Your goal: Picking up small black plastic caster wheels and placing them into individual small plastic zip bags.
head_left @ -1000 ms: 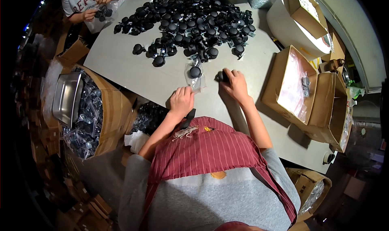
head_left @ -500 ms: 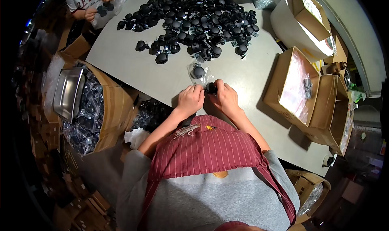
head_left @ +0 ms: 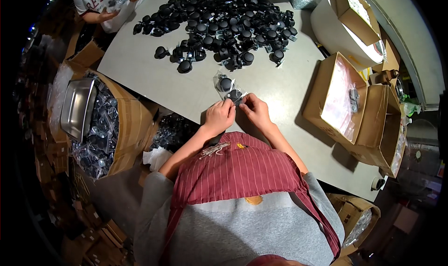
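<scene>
Near the table's front edge, my left hand [head_left: 219, 115] is closed on the edge of a clear plastic bag. A black caster wheel [head_left: 234, 94] lies in that bag, just beyond my fingertips. My right hand [head_left: 257, 111] pinches the bag's near right side with thumb and forefinger. Just beyond, another black caster [head_left: 226, 84] sits in clear film, touching or overlapping the first bag; I cannot tell which. A large heap of loose black casters [head_left: 233, 25] spreads over the far part of the table [head_left: 140, 74].
Open cardboard boxes [head_left: 322, 91] stand on the right, one holding pinkish plastic bags. At left, a carton [head_left: 128, 126] is full of bagged dark parts, with a metal tray [head_left: 77, 108] on top. Across the far left corner, a person [head_left: 109, 14] handles a bagged item.
The caster at my right fingers now lies inside the clear bag, slightly farther left. My right fingers have shifted from the caster to the bag. The other person's hands have moved apart.
</scene>
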Available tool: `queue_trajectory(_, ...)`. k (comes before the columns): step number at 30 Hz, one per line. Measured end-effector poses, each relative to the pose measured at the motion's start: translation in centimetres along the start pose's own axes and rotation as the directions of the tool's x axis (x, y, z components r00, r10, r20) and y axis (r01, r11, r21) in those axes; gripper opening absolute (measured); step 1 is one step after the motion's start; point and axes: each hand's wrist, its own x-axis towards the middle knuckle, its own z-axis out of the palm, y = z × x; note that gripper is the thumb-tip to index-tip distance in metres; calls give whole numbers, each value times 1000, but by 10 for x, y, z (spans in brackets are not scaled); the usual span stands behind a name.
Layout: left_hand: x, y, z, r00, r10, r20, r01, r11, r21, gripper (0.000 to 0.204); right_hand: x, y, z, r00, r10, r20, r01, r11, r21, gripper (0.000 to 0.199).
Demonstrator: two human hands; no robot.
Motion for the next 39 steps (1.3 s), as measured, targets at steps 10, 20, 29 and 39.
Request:
queue_trajectory(10, -2, -7, 9, 1000, -4, -9, 4, 1000, 11, 13, -6, -7, 5, 887, -456, -76, 377, 808, -453, 15)
queue_trajectory(20, 4, -1, 6, 986, 165, -33, -165, 986, -1, 12, -2, 10, 10, 979, -162, -122, 130, 963, -237, 11)
queue_trajectory(29, 5, -8, -17, 992, 10, -129, -14, 999, -32, 10, -8, -39, -10, 925, -301, 231, 379, 731, -567, 61)
queue_trajectory(39, 31, -15, -48, 991, 113, -71, -98, 978, 185, 14, 35, -22, -24, 660, -598, 456, 718, 322, -617, 40)
